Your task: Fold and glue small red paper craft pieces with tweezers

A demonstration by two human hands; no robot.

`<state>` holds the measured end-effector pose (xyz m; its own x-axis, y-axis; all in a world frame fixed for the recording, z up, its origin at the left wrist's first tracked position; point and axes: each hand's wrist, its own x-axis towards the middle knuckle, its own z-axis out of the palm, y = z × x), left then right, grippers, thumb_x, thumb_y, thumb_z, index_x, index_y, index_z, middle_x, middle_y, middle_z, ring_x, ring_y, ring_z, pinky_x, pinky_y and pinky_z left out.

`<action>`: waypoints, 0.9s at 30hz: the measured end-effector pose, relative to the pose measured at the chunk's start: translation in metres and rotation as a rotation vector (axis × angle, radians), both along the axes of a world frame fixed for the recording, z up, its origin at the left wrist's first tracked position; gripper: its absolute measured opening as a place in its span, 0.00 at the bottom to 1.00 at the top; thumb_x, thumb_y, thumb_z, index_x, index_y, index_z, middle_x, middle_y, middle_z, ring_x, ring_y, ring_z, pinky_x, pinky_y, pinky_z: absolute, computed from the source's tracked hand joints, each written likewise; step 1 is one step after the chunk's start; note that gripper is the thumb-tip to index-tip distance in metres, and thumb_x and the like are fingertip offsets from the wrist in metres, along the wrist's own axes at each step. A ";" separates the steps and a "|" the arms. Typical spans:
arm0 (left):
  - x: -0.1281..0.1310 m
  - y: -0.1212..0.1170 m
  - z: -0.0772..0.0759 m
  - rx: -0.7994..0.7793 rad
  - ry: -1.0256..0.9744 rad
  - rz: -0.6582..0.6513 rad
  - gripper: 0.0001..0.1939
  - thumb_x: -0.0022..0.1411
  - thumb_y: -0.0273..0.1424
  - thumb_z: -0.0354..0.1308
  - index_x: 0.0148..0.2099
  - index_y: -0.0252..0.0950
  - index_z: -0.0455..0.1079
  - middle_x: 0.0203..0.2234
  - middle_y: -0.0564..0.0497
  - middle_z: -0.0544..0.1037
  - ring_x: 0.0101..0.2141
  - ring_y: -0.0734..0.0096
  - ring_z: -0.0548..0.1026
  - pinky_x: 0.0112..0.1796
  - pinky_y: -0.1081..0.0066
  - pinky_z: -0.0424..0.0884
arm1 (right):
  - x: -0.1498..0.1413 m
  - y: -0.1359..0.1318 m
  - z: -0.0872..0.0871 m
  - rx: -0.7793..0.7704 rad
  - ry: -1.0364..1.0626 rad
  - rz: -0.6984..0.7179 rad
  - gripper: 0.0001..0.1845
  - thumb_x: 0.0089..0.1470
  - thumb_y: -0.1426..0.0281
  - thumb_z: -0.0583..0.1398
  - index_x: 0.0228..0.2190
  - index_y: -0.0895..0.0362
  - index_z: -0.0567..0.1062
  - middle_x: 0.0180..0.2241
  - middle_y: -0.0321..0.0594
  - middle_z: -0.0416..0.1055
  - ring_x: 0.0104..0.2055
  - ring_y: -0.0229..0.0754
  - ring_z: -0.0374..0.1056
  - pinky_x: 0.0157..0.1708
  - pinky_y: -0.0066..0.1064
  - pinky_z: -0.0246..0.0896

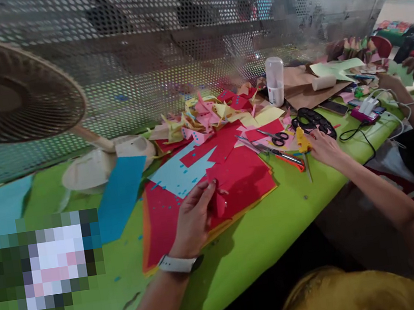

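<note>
My left hand (pixel 195 210) pinches a small cut piece of red paper (pixel 219 204) between thumb and fingers, over a stack of red sheets (pixel 247 182) with yellow-orange edges. My right hand (pixel 323 148) is closed around a yellow glue gun (pixel 302 141); a pale glue stick (pixel 308 169) points from it toward the table's front edge. Just left of the gun lies an orange utility knife (pixel 290 159). Black-handled scissors (pixel 278 138) rest on paper scraps behind it. A light blue sheet (pixel 182 171) with ragged cuts overlaps the red stack.
A fan (pixel 8 85) stands at left beside a blue paper strip (pixel 124 197). Folded paper scraps (pixel 205 114) pile against the perforated metal screen (pixel 175 41). Behind the glue gun are a black object with openings (pixel 313 122), a bottle (pixel 276 83) and cables. Another person's hands (pixel 391 82) hold green paper at right.
</note>
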<state>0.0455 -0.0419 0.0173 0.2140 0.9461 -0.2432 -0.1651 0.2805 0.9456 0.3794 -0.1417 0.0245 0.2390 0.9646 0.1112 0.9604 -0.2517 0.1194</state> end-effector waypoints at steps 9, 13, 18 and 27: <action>0.002 -0.003 0.005 -0.076 0.019 0.056 0.25 0.33 0.39 0.75 0.35 0.36 0.74 0.19 0.56 0.79 0.12 0.81 0.66 0.11 0.81 0.58 | 0.021 0.003 -0.027 0.397 0.031 -0.010 0.30 0.53 0.76 0.55 0.58 0.60 0.65 0.49 0.52 0.67 0.51 0.52 0.64 0.51 0.42 0.63; 0.002 -0.001 0.001 -0.101 -0.002 0.065 0.24 0.32 0.39 0.76 0.34 0.36 0.75 0.18 0.56 0.78 0.15 0.78 0.71 0.15 0.82 0.63 | 0.030 0.007 -0.026 0.568 0.126 0.005 0.27 0.50 0.75 0.56 0.54 0.58 0.68 0.48 0.51 0.68 0.51 0.52 0.65 0.50 0.43 0.65; 0.001 0.000 -0.003 -0.095 0.007 0.069 0.24 0.32 0.39 0.76 0.34 0.36 0.77 0.21 0.55 0.80 0.18 0.76 0.74 0.19 0.80 0.70 | 0.030 0.021 -0.008 0.866 0.524 -0.113 0.18 0.49 0.66 0.60 0.44 0.57 0.72 0.43 0.47 0.72 0.45 0.48 0.68 0.43 0.41 0.68; 0.000 -0.002 -0.003 -0.007 0.040 -0.010 0.27 0.32 0.45 0.76 0.34 0.36 0.78 0.20 0.53 0.78 0.19 0.77 0.73 0.19 0.80 0.68 | -0.030 0.040 0.045 0.446 1.787 -0.141 0.18 0.46 0.57 0.65 0.34 0.58 0.74 0.24 0.37 0.75 0.19 0.34 0.65 0.20 0.27 0.58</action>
<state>0.0457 -0.0439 0.0139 0.2129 0.9422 -0.2588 -0.1244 0.2888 0.9493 0.3498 -0.1020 0.0695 0.4110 0.9032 -0.1242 -0.1755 -0.0553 -0.9829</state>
